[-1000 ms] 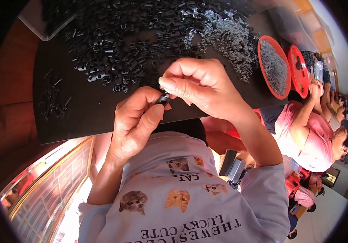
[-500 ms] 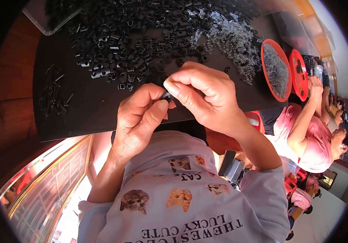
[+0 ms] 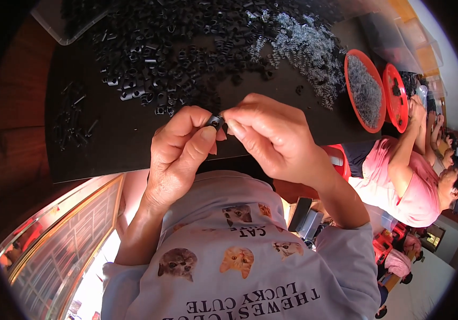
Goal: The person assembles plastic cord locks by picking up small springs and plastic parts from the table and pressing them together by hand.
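Note:
My left hand (image 3: 178, 154) pinches a small black plastic cord lock piece (image 3: 215, 122) between thumb and fingers, above the table's near edge. A round hole shows in the side of the piece. Against its right end, the thumb and forefinger of my right hand (image 3: 277, 136) are pressed together. Whatever those fingertips may hold is too small or hidden to make out. Beyond my hands, a wide heap of similar black pieces (image 3: 159, 69) covers the dark table (image 3: 117, 154). Small metal springs (image 3: 306, 50) lie in a loose pile to the right of that heap.
A red bowl of springs (image 3: 365, 93) stands at the right, beside a second red dish (image 3: 395, 98) holding a few black parts. Thin black pins (image 3: 73, 120) lie at far left, below a clear bin (image 3: 63, 34). A co-worker in pink (image 3: 412, 186) sits to my right.
My right fingertips have shifted slightly right, off the top of the black piece to its right end. The piece is tilted differently, with more of its side hole showing. My left hand keeps its grip.

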`<state>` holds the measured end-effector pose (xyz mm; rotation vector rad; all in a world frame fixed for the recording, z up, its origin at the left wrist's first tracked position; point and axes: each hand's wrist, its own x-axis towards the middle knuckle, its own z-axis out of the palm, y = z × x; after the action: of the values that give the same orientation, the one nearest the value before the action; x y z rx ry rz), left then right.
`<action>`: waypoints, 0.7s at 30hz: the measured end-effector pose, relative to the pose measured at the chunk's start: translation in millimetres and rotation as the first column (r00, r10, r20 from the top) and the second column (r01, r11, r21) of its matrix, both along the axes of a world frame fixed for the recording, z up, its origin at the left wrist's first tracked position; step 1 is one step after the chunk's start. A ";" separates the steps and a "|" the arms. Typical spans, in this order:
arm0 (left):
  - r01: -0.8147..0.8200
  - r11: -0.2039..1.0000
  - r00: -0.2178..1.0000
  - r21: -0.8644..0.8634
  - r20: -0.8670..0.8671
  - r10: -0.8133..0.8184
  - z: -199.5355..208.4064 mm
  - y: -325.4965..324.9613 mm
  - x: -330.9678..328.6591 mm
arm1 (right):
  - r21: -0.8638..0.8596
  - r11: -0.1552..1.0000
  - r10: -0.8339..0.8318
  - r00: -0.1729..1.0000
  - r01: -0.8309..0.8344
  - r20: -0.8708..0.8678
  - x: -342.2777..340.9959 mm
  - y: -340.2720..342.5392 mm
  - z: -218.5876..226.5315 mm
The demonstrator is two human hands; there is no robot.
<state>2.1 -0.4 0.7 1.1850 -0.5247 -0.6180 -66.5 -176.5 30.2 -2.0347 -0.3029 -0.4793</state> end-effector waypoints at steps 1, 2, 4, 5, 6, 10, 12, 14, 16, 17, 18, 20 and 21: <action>0.008 1.000 0.999 0.023 0.031 -0.009 0.5 -0.4 0.0 | 0.001 1.000 -0.002 1.000 0.002 0.001 -0.6 -0.5 0.9; 0.009 1.000 0.999 0.024 0.032 -0.010 -0.7 -0.6 0.7 | 0.015 1.000 -0.002 0.999 0.003 -0.050 -0.6 -1.3 2.3; 0.032 0.999 0.994 0.033 0.101 -0.035 -4.3 -0.3 2.5 | 0.029 1.000 -0.002 0.995 0.005 -0.101 -1.0 -1.5 2.7; 0.031 0.999 0.994 0.034 0.101 -0.034 -4.6 -0.4 2.9 | 0.026 1.000 0.001 0.994 0.001 -0.108 -0.9 -0.1 2.1; 0.039 0.997 0.988 0.061 0.147 -0.048 -4.9 -0.4 3.2 | 0.022 1.000 0.005 0.993 -0.003 -0.115 -0.4 1.0 1.3; -0.011 0.997 0.988 0.073 0.156 -0.001 -4.8 -2.3 0.6 | 0.163 0.987 0.033 0.979 0.000 -0.202 2.9 3.3 -2.1; -0.012 0.997 0.992 0.072 0.123 0.003 -0.7 -4.6 0.3 | 0.401 0.913 0.013 0.977 0.075 -0.212 2.1 8.0 -3.9; -0.013 0.997 0.996 0.072 0.089 0.007 -0.8 -5.5 1.2 | 0.325 0.941 -0.024 0.978 0.091 -0.206 4.2 7.6 -3.4; -0.023 0.999 0.992 0.033 0.124 0.019 -4.1 -5.7 2.6 | 0.239 0.970 -0.011 0.991 0.043 -0.136 8.8 10.2 1.5; -0.015 0.999 0.996 0.030 0.083 0.012 -1.2 -3.7 3.2 | 0.241 0.971 0.031 0.985 0.011 -0.171 9.2 9.2 6.0; -0.017 0.999 0.997 0.029 0.080 0.014 -0.8 -2.9 3.0 | 0.240 0.971 0.033 0.984 0.010 -0.173 9.8 7.4 8.0; -0.019 1.000 1.000 -0.004 -0.010 0.019 -0.4 -3.0 2.6 | 0.267 0.962 -0.011 0.980 0.064 -0.196 10.6 2.4 10.5; -0.017 1.000 1.000 -0.016 -0.022 0.017 -1.0 -2.9 2.9 | 0.208 0.973 -0.061 0.979 0.102 -0.196 10.4 -3.2 9.3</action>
<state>5.0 -3.3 -0.3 1.1655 -0.5001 -0.6102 -56.1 -179.7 39.4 -1.8664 -0.0487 -0.3505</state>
